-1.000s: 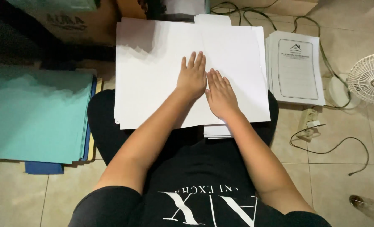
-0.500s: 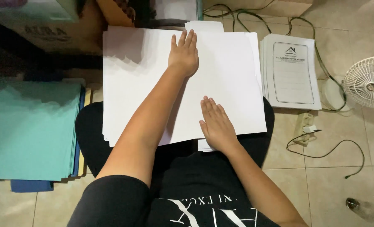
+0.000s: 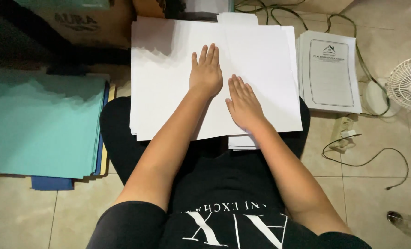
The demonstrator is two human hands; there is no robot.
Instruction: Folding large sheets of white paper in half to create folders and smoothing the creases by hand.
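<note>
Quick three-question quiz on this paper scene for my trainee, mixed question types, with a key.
1. True or false: both hands lie flat on the white sheets.
2. Which stack lies at the person's left: A teal sheets, B printed forms, C fan?
3. Which hand reaches farther up the paper?

Key: 1 true: left hand and right hand press palms down. 2 A. 3 The left hand.

brown cardboard box (image 3: 83, 25) | top left (dark print) | behind teal sheets (image 3: 39, 124)
</note>
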